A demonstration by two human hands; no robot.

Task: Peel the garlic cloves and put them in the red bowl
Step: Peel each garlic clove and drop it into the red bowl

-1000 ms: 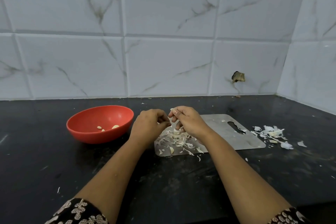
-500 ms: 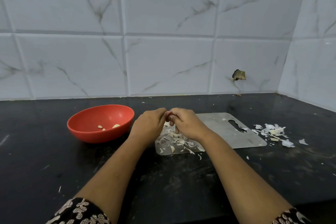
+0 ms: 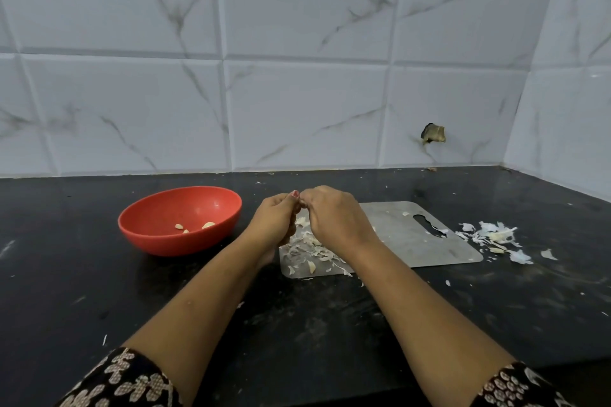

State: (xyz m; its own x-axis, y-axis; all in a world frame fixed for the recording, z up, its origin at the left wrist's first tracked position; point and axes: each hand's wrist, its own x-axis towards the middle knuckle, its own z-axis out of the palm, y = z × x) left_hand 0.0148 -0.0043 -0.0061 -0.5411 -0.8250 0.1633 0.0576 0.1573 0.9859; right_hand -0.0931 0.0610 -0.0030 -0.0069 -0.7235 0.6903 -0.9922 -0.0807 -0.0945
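Matt red plastic bowl [image 3: 180, 221]; brushed metal board [image 3: 413, 241]; glossy tiles [image 3: 297, 109].

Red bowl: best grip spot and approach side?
Pinch the rim of the red bowl at its left side, from above-left. It sits upright, rim exposed; the left hand is close to its right side, and peeled cloves lie inside.

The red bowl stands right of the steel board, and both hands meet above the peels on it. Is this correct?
Not quite: the head view shows the red bowl to the left of the steel board. The left hand and right hand do meet above the peels on it.
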